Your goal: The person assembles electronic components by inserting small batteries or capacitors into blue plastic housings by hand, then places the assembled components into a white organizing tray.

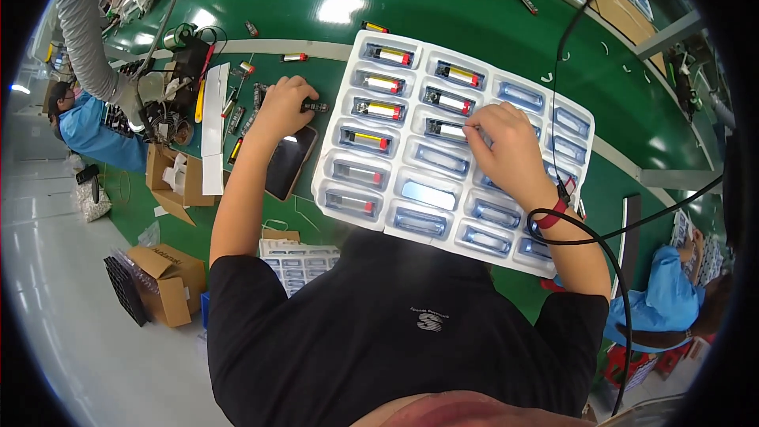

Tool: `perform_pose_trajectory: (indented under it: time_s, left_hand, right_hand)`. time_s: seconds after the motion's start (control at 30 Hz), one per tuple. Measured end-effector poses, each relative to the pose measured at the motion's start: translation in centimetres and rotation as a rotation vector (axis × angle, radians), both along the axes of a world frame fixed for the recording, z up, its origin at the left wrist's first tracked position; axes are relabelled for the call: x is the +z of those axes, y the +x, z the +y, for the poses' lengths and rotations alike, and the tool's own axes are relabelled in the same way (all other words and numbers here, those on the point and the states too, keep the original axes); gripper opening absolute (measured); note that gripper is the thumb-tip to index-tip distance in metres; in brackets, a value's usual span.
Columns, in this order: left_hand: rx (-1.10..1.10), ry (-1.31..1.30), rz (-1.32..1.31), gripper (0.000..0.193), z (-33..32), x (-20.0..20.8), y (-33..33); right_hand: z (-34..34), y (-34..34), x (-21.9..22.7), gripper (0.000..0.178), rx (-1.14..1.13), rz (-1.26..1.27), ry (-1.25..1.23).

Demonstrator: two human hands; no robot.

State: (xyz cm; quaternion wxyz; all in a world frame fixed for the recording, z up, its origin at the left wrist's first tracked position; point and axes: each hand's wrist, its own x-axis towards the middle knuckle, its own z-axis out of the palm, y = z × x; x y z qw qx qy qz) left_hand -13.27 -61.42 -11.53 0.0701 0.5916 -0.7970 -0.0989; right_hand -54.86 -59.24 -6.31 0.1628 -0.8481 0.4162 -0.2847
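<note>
A white plastic tray with rows of oblong pockets lies tilted before me. Small battery modules, such as the yellow-sided one with a red end, fill the left column and part of the second. My right hand pinches the right end of a silver-and-dark battery module in the third pocket of the second column; its fingertips partly cover that end. Left of the tray, my left hand has curled fingers at a small dark electronic module on the green bench. A dark phone lies below this hand.
A red wrist strap with a black cord crosses the right side. Loose modules, tweezers and a white strip lie left. A ribbed hose hangs upper left. Co-workers in blue sit at both sides; cardboard boxes stand lower left.
</note>
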Motion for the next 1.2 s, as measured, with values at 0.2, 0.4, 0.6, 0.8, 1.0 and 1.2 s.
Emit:
perform_pose_trajectory:
  time_s: [0.2,0.4,0.6,0.8,1.0,1.2]
  left_hand:
    - [0.074,-0.034,0.289,0.023,-0.1,1.1,-0.5]
    - [-0.158,0.356,0.922,0.028,2.5,10.8,-13.2]
    - [-0.257,0.37,0.857,0.03,3.1,10.1,-16.7]
    - [-0.555,0.103,0.253,0.012,4.4,7.2,-17.1]
    - [-0.449,0.24,0.615,0.015,3.9,9.1,-15.2]
    - [-0.027,0.681,1.395,0.035,3.5,8.2,-14.2]
  right_hand:
    - [0.0,-0.8,2.5,0.022,0.024,-0.064,-0.09]
    - [1.1,2.2,5.5,0.03,0.179,-0.391,-0.05]
    - [0.7,-2.6,4.1,0.014,0.178,-0.461,0.143]
    - [0.6,-6.2,1.7,0.017,0.085,-0.751,0.495]
    - [0.6,-3.5,0.9,0.014,-0.002,-0.662,0.894]
    - [0.1,-2.3,-0.5,0.012,0.025,-0.495,0.696]
